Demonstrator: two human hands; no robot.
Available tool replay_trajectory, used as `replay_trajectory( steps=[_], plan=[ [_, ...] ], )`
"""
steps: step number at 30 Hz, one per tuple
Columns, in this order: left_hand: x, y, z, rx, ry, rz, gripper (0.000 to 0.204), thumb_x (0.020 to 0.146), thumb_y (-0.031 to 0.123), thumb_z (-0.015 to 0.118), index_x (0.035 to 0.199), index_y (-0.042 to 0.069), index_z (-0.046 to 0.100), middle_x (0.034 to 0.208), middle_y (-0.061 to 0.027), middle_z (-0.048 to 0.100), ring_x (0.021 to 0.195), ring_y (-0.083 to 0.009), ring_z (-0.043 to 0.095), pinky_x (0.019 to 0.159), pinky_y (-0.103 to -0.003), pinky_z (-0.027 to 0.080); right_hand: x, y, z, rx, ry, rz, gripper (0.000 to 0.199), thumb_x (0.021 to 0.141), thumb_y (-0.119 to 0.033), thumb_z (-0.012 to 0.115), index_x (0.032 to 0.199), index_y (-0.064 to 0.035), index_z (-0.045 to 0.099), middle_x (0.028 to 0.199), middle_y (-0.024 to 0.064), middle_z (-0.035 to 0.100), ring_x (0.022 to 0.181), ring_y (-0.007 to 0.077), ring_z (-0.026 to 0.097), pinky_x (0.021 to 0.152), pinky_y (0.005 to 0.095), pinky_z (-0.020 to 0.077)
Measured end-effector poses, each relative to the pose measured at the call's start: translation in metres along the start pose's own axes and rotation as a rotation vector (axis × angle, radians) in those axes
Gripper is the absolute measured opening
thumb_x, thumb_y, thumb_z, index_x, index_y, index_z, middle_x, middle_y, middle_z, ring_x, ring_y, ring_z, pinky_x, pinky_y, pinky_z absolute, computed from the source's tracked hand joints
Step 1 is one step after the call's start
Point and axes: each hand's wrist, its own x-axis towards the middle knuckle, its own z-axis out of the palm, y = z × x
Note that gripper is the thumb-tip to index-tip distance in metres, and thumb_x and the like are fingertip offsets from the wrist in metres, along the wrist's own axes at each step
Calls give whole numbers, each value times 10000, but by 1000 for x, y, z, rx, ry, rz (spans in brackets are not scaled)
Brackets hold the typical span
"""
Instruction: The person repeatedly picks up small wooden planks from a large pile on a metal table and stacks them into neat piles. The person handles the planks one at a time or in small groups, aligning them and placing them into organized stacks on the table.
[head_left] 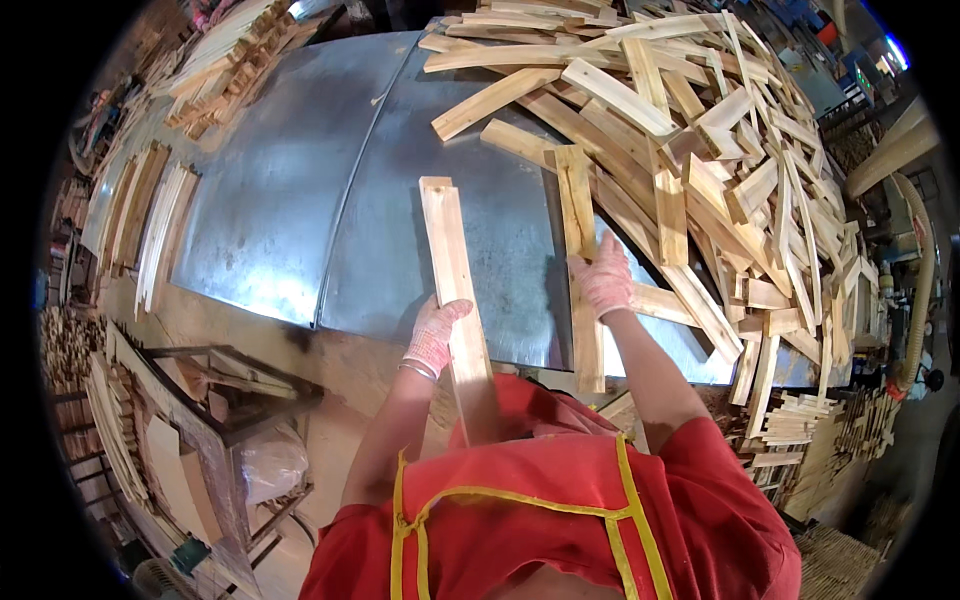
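A pale wooden board [450,245] slants over the near edge of the metal table [450,140], its near end close to my red apron. My left hand [440,330], in a pinkish-white glove, is closed around this board. A second wooden board [587,340], with darker patches, lies to the right and reaches past the table's near edge. My right hand [605,278], gloved alike, grips its right edge, with the thumb over the top; part of the grip is hidden. Beside that hand lies a large loose heap of wooden boards [735,235].
Stacked wooden strips [150,225] line the table's left side, with another pile [225,70] at the far left. A metal-framed cart [215,430] holding boards stands at lower left. A ribbed hose [918,290] hangs at the right. More strips [800,425] are stacked below the heap.
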Motion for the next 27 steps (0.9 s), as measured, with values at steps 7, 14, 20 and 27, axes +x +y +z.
replay_trajectory(
  steps=[7,14,20,27],
  plan=[
    [58,0,-4,368,134,107,809,896,428,788,1476,-35,467,1335,-204,644,1171,-299,657,1002,-372,511,3,-60,83,633,-528,175,401,908,-294,638,1216,-38,630,1112,259,706,1059,427,667,938,427,525],
    [21,61,78,1252,364,-58,1233,798,464,836,1658,66,47,1604,-226,385,1407,-393,497,1159,-437,437,60,-36,17,461,107,-170,512,890,-365,740,1246,-4,673,1200,235,703,1103,390,674,986,458,518],
    [52,56,33,515,109,154,837,815,244,753,1526,29,366,1367,-193,591,1176,-342,651,993,-434,570,124,109,-3,-673,300,108,863,833,-639,656,1503,-121,493,1469,209,557,1335,407,534,1057,579,418],
    [71,98,-79,-599,-79,-83,510,945,459,622,1231,38,641,996,-154,705,841,-329,707,713,-448,624,119,9,-27,-41,-10,446,696,816,-254,707,1454,-26,547,1112,241,722,989,355,717,893,453,557]
  ],
)
